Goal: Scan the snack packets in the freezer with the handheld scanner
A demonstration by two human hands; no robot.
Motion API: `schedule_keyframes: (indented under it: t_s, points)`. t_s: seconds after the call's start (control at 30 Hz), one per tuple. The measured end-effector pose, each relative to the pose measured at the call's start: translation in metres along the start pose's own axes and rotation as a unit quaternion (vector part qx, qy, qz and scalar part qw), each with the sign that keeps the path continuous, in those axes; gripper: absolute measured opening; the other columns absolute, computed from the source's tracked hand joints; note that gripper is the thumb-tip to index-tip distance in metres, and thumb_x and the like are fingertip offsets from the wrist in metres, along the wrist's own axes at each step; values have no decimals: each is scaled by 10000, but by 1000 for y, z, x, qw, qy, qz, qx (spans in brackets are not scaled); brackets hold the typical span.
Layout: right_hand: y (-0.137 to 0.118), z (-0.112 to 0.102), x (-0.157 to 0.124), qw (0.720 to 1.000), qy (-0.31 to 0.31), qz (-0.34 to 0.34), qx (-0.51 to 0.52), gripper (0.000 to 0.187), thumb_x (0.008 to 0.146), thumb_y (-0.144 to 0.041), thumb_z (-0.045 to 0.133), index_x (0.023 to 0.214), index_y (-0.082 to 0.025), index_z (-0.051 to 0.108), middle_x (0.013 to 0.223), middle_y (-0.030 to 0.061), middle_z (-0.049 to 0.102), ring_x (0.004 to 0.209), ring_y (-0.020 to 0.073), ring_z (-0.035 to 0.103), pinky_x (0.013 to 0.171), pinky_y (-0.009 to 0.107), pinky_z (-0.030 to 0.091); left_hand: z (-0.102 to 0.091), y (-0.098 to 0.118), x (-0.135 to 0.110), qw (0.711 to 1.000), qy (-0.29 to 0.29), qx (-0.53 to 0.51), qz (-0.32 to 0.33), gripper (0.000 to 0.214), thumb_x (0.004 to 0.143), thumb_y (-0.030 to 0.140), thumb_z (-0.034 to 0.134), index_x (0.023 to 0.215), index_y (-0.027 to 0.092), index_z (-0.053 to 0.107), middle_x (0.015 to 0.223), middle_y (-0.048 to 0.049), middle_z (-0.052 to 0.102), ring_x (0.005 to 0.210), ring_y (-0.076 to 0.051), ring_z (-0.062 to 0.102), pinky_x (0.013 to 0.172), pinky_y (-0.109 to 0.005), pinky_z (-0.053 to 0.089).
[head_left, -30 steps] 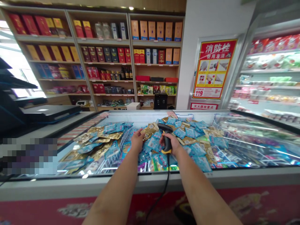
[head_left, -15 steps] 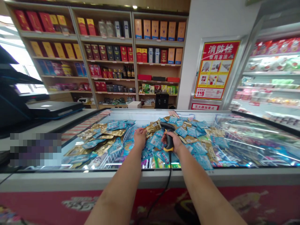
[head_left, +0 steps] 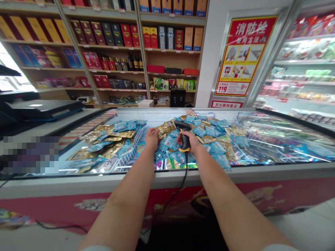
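Note:
My right hand (head_left: 190,141) is wrapped round the handle of a black and yellow barcode scanner (head_left: 185,139), its head tilted toward the left. A black cable runs down from the handle over the freezer's front edge. My left hand (head_left: 152,138) pinches the end of a gold packet (head_left: 166,129), whose printed barcode side lies close to the scanner's head. Beneath both hands spreads a heap of blue packets (head_left: 167,143) and gold ones on the freezer.
Another pile of gold and blue packets (head_left: 110,137) lies to the left, beside a white wire divider (head_left: 137,139). The chest freezer's front rim (head_left: 78,181) runs across below my arms. A counter with a dark flat device (head_left: 44,109) stands left; boxed goods fill shelves behind.
The view has tipped downward, so the shelves sit higher in the picture and more of the freezer's front shows. Both hands keep their hold on the packet and the scanner.

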State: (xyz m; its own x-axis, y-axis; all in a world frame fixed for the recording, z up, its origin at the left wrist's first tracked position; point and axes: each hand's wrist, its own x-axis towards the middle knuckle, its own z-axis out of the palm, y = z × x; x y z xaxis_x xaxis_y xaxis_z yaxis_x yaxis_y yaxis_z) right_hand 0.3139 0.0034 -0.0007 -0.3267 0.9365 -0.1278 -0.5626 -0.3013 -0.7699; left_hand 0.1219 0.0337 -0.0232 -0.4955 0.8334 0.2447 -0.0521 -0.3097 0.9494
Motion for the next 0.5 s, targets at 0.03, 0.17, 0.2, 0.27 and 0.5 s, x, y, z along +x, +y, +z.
schedule_keyframes:
  t_s: [0.03,0.17,0.2,0.27,0.5]
  points:
    - [0,-1,1,1000,-4,3,1,120,789,-230,573,720,-140,612,573,35,641,533,142,620,587,262,529,0,1,0,1000,-4,-13,-10,185,711,253,618,838,189,500,650,38,579,504,-95,538,480,-207,443]
    - [2,-5,5,1000,-17,15,5,141,800,-243,567,723,-136,615,589,45,651,556,155,633,601,291,547,2,7,-4,997,-7,-50,-50,179,703,223,628,821,191,497,664,35,585,515,-95,551,495,-214,465]
    - [2,-6,6,1000,-21,17,5,147,805,-244,561,726,-134,618,594,49,654,561,158,636,600,294,550,2,8,-4,997,-8,-53,-53,178,702,218,629,819,190,498,669,33,589,517,-96,553,503,-220,473]
    - [3,-6,7,999,-27,18,8,149,807,-234,555,723,-129,618,593,50,652,562,155,637,609,291,553,2,10,-5,997,-11,-59,-56,181,703,216,629,829,186,502,685,30,597,535,-100,568,530,-234,491]
    - [2,-4,5,999,-29,23,19,148,803,-219,542,705,-134,614,568,38,646,542,140,630,596,263,551,0,6,-3,996,-20,-70,-53,186,704,216,633,855,180,530,717,24,625,583,-111,602,579,-253,513]
